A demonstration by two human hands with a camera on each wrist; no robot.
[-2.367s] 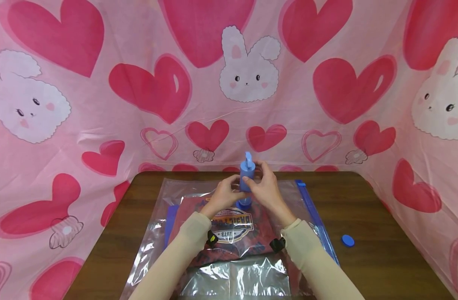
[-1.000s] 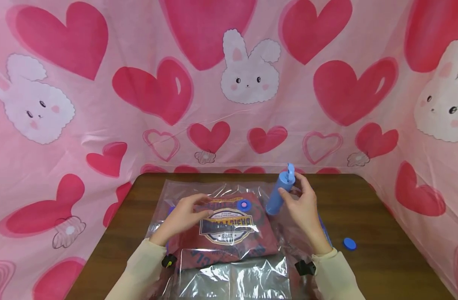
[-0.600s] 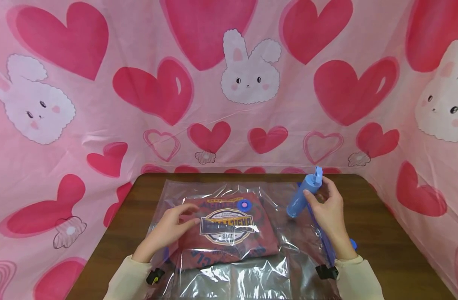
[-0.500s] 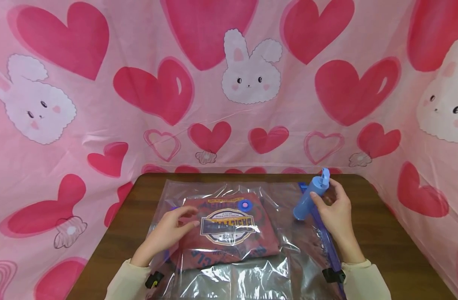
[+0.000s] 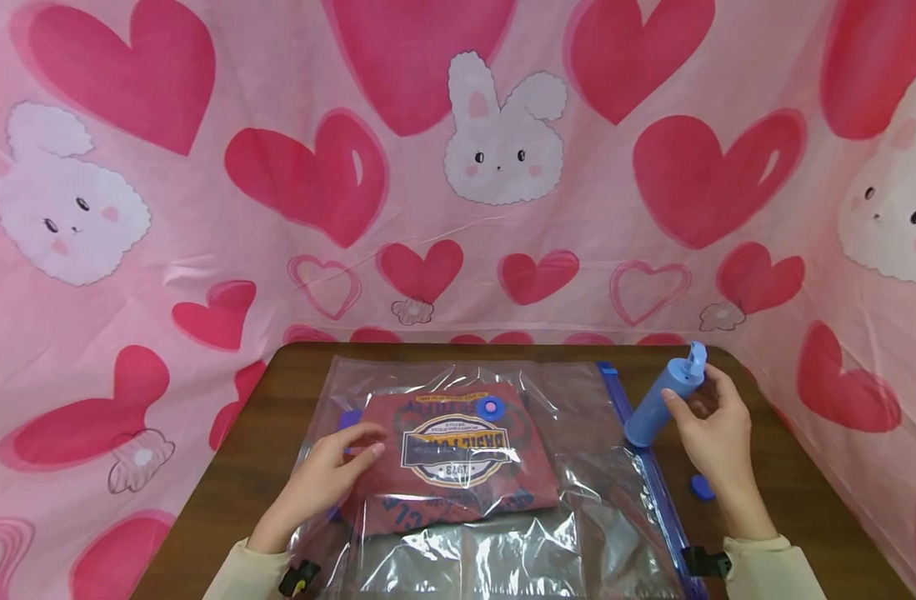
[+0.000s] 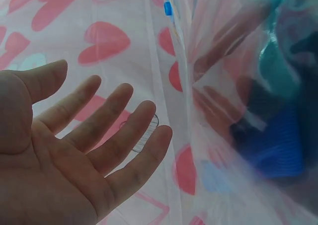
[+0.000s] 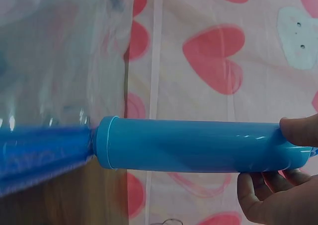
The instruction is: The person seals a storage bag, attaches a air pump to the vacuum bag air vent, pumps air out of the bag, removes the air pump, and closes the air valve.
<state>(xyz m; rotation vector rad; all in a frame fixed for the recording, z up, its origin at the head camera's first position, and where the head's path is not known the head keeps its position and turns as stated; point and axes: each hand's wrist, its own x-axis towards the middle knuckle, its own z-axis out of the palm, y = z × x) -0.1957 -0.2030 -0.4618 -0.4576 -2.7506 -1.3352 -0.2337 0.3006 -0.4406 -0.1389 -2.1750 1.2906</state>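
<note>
My right hand point(image 5: 722, 440) grips a light-blue hand pump point(image 5: 658, 406) near its top, tilted above the bag's blue zip edge point(image 5: 656, 492). In the right wrist view the thumb and fingers lie around the end of the pump's barrel point(image 7: 198, 144). A clear plastic vacuum storage bag point(image 5: 578, 392) lies flat with a folded red printed T-shirt point(image 5: 382, 496) inside. The bag's round blue valve point(image 5: 491, 407) with a pink centre is uncovered. My left hand point(image 5: 326, 475) hovers at the left side of the shirt, its fingers point(image 6: 119, 143) loosely spread, holding nothing.
A round blue cap point(image 5: 702, 487) lies on the dark wooden table point(image 5: 791, 517), just left of my right wrist. Pink fabric with hearts and rabbits point(image 5: 503, 275) hangs behind the table and at both sides.
The pump has come off the valve and moved right in my right hand, out over the zip edge. My left hand has let go of it and drawn back to the left.
</note>
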